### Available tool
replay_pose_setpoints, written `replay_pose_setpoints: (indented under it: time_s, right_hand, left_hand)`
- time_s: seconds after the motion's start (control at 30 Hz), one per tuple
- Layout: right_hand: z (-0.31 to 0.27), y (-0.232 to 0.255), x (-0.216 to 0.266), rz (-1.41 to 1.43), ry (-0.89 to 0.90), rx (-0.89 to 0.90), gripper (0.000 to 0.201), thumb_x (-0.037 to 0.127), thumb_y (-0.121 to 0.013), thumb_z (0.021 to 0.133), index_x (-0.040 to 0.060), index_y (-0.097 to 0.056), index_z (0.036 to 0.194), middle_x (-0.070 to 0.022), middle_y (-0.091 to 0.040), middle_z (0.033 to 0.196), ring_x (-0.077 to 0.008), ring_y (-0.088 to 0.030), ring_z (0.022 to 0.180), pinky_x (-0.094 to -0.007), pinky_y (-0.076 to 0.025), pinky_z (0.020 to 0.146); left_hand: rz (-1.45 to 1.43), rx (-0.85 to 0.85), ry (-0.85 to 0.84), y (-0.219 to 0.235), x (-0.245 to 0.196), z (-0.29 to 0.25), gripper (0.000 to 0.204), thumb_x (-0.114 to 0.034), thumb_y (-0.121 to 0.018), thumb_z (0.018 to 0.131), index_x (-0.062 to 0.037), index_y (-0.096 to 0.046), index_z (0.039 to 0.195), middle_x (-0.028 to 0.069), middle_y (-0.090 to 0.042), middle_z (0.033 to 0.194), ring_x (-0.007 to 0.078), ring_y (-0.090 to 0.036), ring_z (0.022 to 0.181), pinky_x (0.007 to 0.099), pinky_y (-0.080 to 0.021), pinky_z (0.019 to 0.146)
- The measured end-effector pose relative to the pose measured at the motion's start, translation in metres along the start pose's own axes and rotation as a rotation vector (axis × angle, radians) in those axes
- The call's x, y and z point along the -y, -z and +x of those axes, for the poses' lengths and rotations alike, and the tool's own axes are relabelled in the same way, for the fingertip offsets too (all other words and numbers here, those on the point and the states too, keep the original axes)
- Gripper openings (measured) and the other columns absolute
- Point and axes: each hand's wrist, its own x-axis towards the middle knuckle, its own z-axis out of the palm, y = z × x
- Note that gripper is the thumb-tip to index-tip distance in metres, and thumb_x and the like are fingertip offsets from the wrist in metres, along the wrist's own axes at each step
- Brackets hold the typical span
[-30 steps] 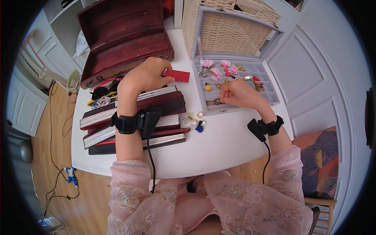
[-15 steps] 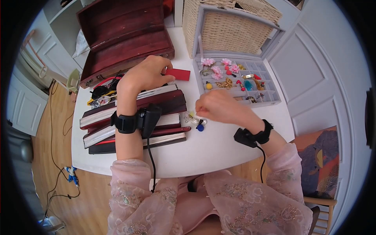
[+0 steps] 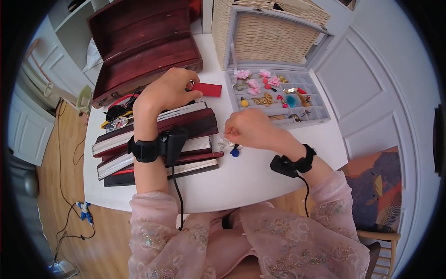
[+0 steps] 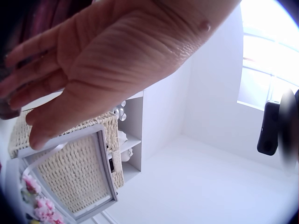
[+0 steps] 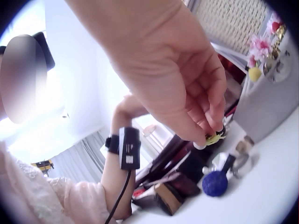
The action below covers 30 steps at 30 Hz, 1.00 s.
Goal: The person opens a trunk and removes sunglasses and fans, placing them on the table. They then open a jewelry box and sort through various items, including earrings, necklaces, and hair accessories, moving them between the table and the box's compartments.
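Observation:
In the right wrist view, the right hand [image 5: 182,84] pinches a small yellow-green piece [image 5: 215,138] between thumb and fingertips. Just below it on the white table lie a blue pompom [image 5: 215,183] and a few small trinkets. From the head view, the right hand [image 3: 254,130] hangs over that little pile, in front of the grey jewellery box [image 3: 316,122], which holds pink flowers [image 3: 253,86] and other pieces. The left hand [image 3: 169,90] is above the stacked books with relaxed fingers, beside a red card [image 3: 207,89]; the left wrist view shows its palm [image 4: 112,56] empty.
Behind the books [image 3: 200,121] an open dark red case [image 3: 148,56] stands at the back left. Dark glasses and cords [image 3: 118,114] lie left of the books. A wicker basket [image 3: 274,39] is behind the jewellery box's raised lid.
The right hand has moved from the jewellery box's front compartments toward the viewer and left, to the small pile on the table. The left hand has hardly moved.

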Motion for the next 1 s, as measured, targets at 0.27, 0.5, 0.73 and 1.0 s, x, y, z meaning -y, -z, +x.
replay_pose_setpoints:
  time_s: [0.27, 0.5, 0.73, 1.0]
  right_hand:
    - [-0.037, 0.062, -0.046, -0.001, -0.168, -0.109, 0.013, 0.015, -0.069, 0.075, 0.0020, -0.067, 0.077, -0.0089, -0.064, 0.067, -0.0201, -0.062, 0.062, -0.0300, -0.046, 0.056]
    - [-0.092, 0.104, -0.111, -0.296, -0.595, -0.148, 0.013, 0.015, -0.070, 0.069, 0.0028, -0.066, 0.069, -0.0133, -0.064, 0.070, -0.0298, -0.062, 0.070, -0.0366, -0.049, 0.064]
    - [-0.122, 0.107, -0.151, -0.496, -0.909, -0.114, 0.014, 0.018, -0.072, 0.068, 0.0060, -0.067, 0.066, -0.0118, -0.065, 0.071, -0.0298, -0.063, 0.075, -0.0377, -0.050, 0.068]
    - [-0.128, 0.095, -0.175, -0.576, -0.887, -0.133, 0.011, 0.018, -0.072, 0.069, 0.0077, -0.069, 0.071, -0.0131, -0.066, 0.075, -0.0304, -0.064, 0.075, -0.0388, -0.051, 0.067]
  left_hand:
    - [0.013, -0.027, -0.039, -0.004, 0.004, 0.002, 0.035, -0.021, -0.068, 0.077, -0.0006, -0.063, 0.105, 0.0176, -0.066, 0.091, 0.0286, -0.064, 0.080, 0.0344, -0.051, 0.072]
    - [0.023, -0.019, -0.046, -0.005, 0.004, 0.003, 0.034, -0.020, -0.068, 0.078, -0.0002, -0.063, 0.105, 0.0174, -0.066, 0.091, 0.0284, -0.064, 0.079, 0.0344, -0.051, 0.072]
    - [0.052, 0.007, -0.040, -0.005, 0.000, 0.004, 0.034, -0.020, -0.068, 0.078, -0.0008, -0.063, 0.105, 0.0171, -0.066, 0.092, 0.0290, -0.064, 0.080, 0.0348, -0.051, 0.072]
    - [0.048, -0.007, -0.093, -0.007, 0.003, 0.006, 0.032, -0.020, -0.069, 0.077, -0.0008, -0.063, 0.103, 0.0169, -0.066, 0.090, 0.0288, -0.064, 0.079, 0.0347, -0.051, 0.072]
